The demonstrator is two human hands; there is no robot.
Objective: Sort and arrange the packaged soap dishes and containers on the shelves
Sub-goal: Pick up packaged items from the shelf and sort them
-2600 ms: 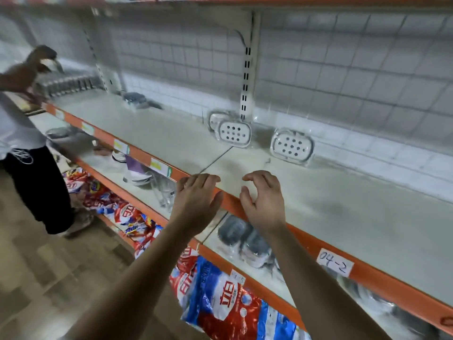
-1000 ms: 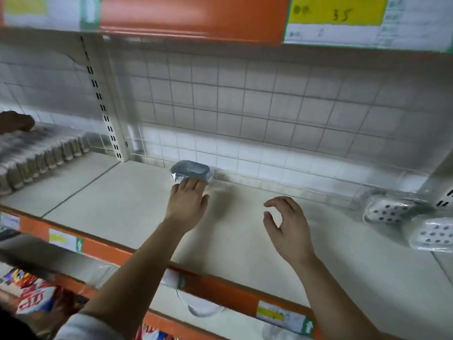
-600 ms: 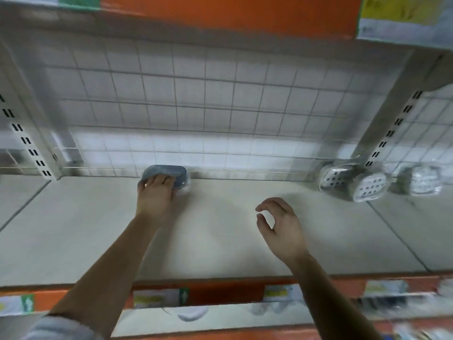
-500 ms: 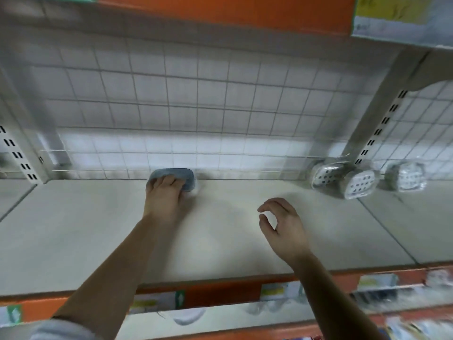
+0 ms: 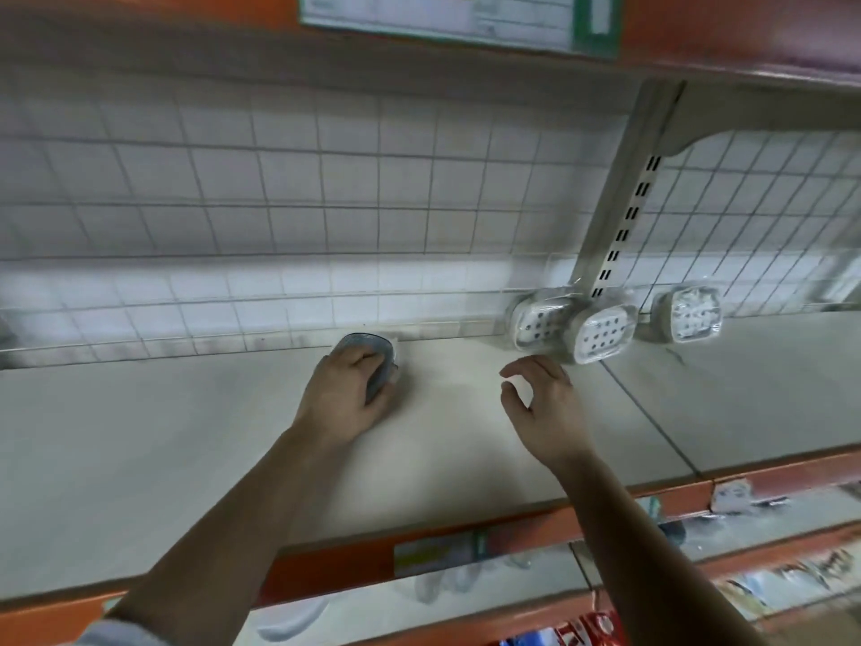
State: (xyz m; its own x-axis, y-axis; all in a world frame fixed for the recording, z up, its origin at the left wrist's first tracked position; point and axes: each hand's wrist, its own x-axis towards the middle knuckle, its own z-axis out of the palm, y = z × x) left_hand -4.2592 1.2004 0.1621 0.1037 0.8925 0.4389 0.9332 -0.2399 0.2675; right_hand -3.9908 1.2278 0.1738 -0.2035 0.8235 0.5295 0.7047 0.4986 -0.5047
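Note:
A grey-blue packaged soap dish lies on the pale shelf near the back wire grid. My left hand grips it, fingers curled over its top. My right hand hovers over the shelf to the right, fingers loosely curled and holding nothing. Three white perforated soap dishes in clear wrap lean at the back right: one, a second in front of the upright post, and a third further right.
A slotted upright post divides the shelf bays. The orange shelf lip carries price labels. Below it a lower shelf holds clear packages and colourful bags. An orange upper shelf edge overhangs.
My left hand reached the grey-blue soap dish at the back and closed over it. The view has swung left to right along the shelf; my right hand stays hovering.

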